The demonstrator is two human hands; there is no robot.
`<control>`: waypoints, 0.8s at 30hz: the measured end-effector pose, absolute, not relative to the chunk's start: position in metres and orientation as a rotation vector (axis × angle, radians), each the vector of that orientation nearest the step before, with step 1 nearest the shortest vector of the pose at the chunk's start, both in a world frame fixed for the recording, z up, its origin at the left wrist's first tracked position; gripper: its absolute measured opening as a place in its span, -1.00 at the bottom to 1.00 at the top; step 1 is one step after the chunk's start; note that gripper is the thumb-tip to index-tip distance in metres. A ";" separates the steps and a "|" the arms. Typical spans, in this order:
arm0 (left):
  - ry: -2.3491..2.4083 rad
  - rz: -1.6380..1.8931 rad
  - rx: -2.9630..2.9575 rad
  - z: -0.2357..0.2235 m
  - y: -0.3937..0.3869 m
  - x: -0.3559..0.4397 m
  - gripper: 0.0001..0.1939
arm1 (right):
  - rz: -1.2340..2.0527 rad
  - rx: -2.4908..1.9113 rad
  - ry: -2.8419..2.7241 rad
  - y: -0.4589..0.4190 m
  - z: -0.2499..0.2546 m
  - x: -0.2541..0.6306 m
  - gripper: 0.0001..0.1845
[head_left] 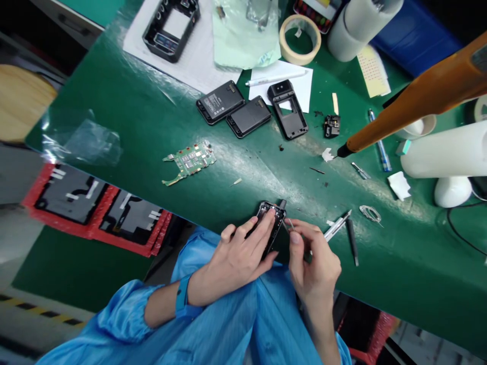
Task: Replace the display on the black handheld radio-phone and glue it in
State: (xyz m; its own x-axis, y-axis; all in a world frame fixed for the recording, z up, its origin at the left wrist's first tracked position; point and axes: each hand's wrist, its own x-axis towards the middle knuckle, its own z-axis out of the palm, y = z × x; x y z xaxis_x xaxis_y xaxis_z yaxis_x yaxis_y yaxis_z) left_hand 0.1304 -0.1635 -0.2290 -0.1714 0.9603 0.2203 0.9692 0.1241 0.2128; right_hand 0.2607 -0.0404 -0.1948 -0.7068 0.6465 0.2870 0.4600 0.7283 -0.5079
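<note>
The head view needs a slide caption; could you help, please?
Left hand on a black device, right hand holding a thin tool beside it.

I'm watching an electronics workshop: green workbench [399,263], bare circuit board [192,159] at ten o'clock, orange power screwdriver [413,96] at two, hazard-striped floor [45,313] towards eight.
</note>
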 end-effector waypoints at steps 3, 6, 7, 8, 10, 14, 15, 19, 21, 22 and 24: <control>-2.310 -0.442 -2.015 -0.228 -0.163 0.130 -0.44 | 0.547 -0.912 -2.424 -0.040 -0.196 0.263 -0.89; -2.307 -0.379 -2.042 -0.225 -0.161 0.130 -0.42 | 0.543 -0.941 -2.436 -0.043 -0.195 0.264 -0.93; -2.312 -0.364 -2.050 -0.224 -0.160 0.130 -0.42 | 0.552 -0.945 -2.452 -0.043 -0.195 0.265 -0.95; -2.316 -0.354 -2.057 -0.222 -0.159 0.129 -0.43 | 0.565 -0.953 -2.470 -0.044 -0.195 0.265 -0.97; -2.322 -0.339 -2.068 -0.218 -0.158 0.129 -0.45 | 0.584 -0.978 -2.497 -0.045 -0.196 0.266 -0.99; -2.314 -0.313 -2.085 -0.214 -0.155 0.128 -0.46 | 0.481 -1.029 -2.538 -0.044 -0.198 0.265 -0.96; -2.313 -0.307 -2.085 -0.213 -0.154 0.128 -0.47 | 0.450 -1.032 -2.554 -0.044 -0.197 0.264 -0.96; -2.302 -0.290 -2.069 -0.211 -0.150 0.128 -0.54 | 0.376 -1.052 -2.632 -0.044 -0.192 0.260 -0.90; -2.298 -0.290 -2.072 -0.211 -0.148 0.128 -0.56 | 0.342 -1.067 -2.657 -0.043 -0.190 0.258 -0.86; -2.298 -0.294 -2.074 -0.210 -0.148 0.128 -0.57 | 0.332 -1.069 -2.667 -0.042 -0.189 0.258 -0.85; -2.305 -0.305 -2.071 -0.209 -0.149 0.128 -0.56 | 0.316 -1.061 -2.682 -0.041 -0.188 0.257 -0.83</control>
State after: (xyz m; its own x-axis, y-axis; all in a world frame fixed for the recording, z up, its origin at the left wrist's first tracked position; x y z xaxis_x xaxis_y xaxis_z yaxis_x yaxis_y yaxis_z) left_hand 0.1283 -0.1490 -0.2094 -0.1151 0.9818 0.1513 0.9873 0.0963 0.1261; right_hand 0.2571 -0.0409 -0.1883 -0.7075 0.6923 0.1417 0.6405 0.7130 -0.2854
